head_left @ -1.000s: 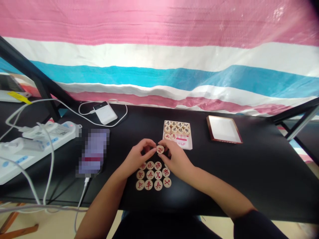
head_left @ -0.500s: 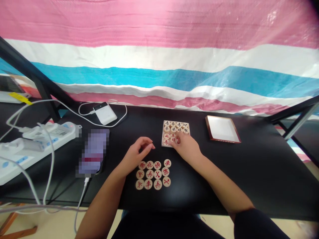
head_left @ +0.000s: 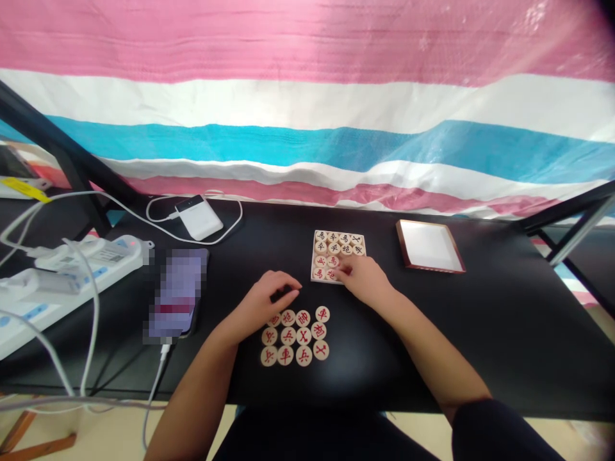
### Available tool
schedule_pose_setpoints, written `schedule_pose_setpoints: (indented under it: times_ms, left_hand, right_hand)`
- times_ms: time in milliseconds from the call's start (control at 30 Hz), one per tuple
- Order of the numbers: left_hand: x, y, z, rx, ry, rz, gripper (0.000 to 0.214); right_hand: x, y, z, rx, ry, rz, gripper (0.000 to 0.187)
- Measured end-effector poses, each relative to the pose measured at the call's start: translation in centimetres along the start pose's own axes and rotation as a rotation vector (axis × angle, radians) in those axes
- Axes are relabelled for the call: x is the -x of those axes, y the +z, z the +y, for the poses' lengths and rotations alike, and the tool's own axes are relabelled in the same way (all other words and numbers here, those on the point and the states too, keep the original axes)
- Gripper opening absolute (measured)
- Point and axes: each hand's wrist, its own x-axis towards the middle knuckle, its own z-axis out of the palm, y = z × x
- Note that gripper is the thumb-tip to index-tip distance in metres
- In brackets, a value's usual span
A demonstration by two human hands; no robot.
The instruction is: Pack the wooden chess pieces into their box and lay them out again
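Observation:
Over the lower right of a small white box (head_left: 313, 256), my right hand (head_left: 369, 279) has its thumb and fingers pinched together. The fingertips touch the right side of a red-lettered xiangqi piece (head_left: 330, 274) in the front row; whether anything else is between them is hidden. Black-lettered xiangqi pieces (head_left: 333, 237) fill the box's two back rows, with red ones at front left. My left hand (head_left: 262, 301) hovers with nothing in it, thumb and forefinger apart. Its lower edge partly covers the loose red xiangqi pieces (head_left: 288, 336), laid in rows on the black table (head_left: 375, 358).
A brown-edged box lid (head_left: 430, 246) lies at the right. To the left are a phone (head_left: 175, 294) with a cable, a white power bank (head_left: 199, 218) and a white power strip (head_left: 110, 262). A striped sheet (head_left: 307, 147) hangs behind the table, between black frame bars.
My right hand has shifted slightly right, uncovering more of the red pieces at the box's front left. My left hand has moved slightly and covers more of the nearest loose piece.

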Motion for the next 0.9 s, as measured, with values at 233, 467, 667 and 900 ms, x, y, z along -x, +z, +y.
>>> schedule_pose_setpoints:
  times_ms: [233,467,667,900]
  left_hand:
    - [0.3,0.3,0.0,-0.084,0.127,-0.256,0.022]
    - [0.1,0.5,0.1,-0.094,0.089,-0.241,0.017]
    - [-0.3,0.6,0.6,-0.003,-0.042,-0.068,0.013]
    - [-0.2,0.6,1.1,0.252,-0.103,0.075,0.017]
  right_hand:
    - [0.2,0.1,-0.3,-0.100,-0.035,0.098,0.011]
    - [1.7,0.1,-2.0,-0.287,-0.278,0.025,0.008]
    - [2.6,1.2,-2.9,-0.362,-0.317,-0.093,0.007]
    - [2.7,2.8,-3.2,-0.585,-0.266,-0.161,0.011]
